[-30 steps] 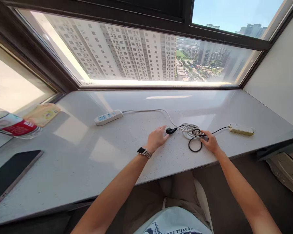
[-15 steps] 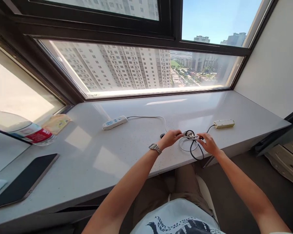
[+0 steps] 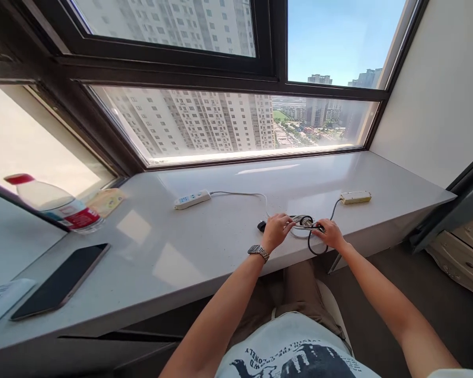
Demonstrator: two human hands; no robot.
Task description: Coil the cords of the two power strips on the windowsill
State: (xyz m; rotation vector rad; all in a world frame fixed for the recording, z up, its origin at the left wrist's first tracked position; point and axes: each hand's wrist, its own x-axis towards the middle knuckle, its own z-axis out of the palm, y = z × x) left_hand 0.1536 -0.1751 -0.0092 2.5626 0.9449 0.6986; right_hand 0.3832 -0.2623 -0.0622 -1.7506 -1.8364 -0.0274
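A tangle of white cable [image 3: 298, 234] and black cable [image 3: 309, 247] lies at the counter's front edge, with a loop of the black one hanging low. My left hand [image 3: 277, 231], wearing a metal-band watch, pinches the tangle from the left. From the right, my right hand [image 3: 330, 234] has its fingers closed on the cables beside a plug [image 3: 307, 221]. The white cable leads back to a white power strip [image 3: 192, 200]. A dark cord runs to a second, yellowed power strip [image 3: 356, 197]. Just left of my left hand rests a black plug [image 3: 261, 226].
On the left of the white counter [image 3: 216, 241] are a dark phone [image 3: 63, 281], a bottle with a red cap [image 3: 63, 205] and a yellowish packet [image 3: 107, 201]. A window runs along the back. Drawers [image 3: 461, 260] stand at the right.
Both hands have drawn slightly closer together and stay on the cables. The black loop has become smaller. The head view has shifted, with more of the bottle now in sight.
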